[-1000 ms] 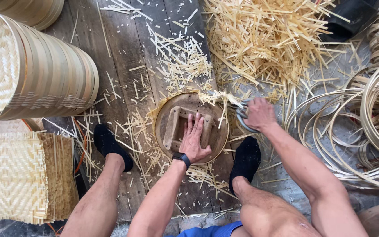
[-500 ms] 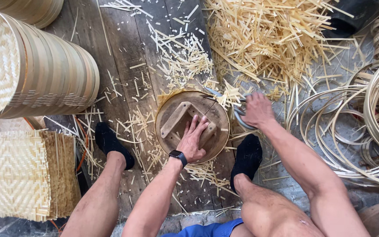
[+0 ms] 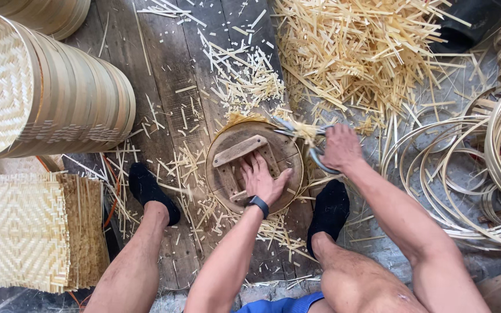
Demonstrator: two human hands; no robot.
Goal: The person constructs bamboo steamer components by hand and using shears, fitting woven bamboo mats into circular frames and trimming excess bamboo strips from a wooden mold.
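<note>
The round wooden form [image 3: 244, 139] lies flat on the plank floor between the person's two feet, with two wooden cross-battens fixed across its face. The longer batten [image 3: 240, 150] runs from about 8 o'clock to 2 o'clock

The left hand [image 3: 262, 179] rests palm down on the form, fingers spread flat and pointing toward 12 o'clock. It presses on the form and grasps nothing

The right hand [image 3: 341, 146] sits at 3 o'clock from the form, just beyond its rim. It is closed around the handles of a pair of metal shears [image 3: 305, 142]. The blades point toward 9 o'clock and reach the rim at roughly 1 o'clock, where projecting bamboo strip ends [image 3: 304, 130] lie between or against them; blade opening cannot be determined

The left hand is the nearer to the form's centre; the right hand works the edge

Cut bamboo slivers [image 3: 355, 52] are heaped at 1 o'clock. Stacked woven trays [image 3: 47, 93] lie at 10 o'clock and bamboo hoops [image 3: 494, 174] at 3 o'clock
</note>
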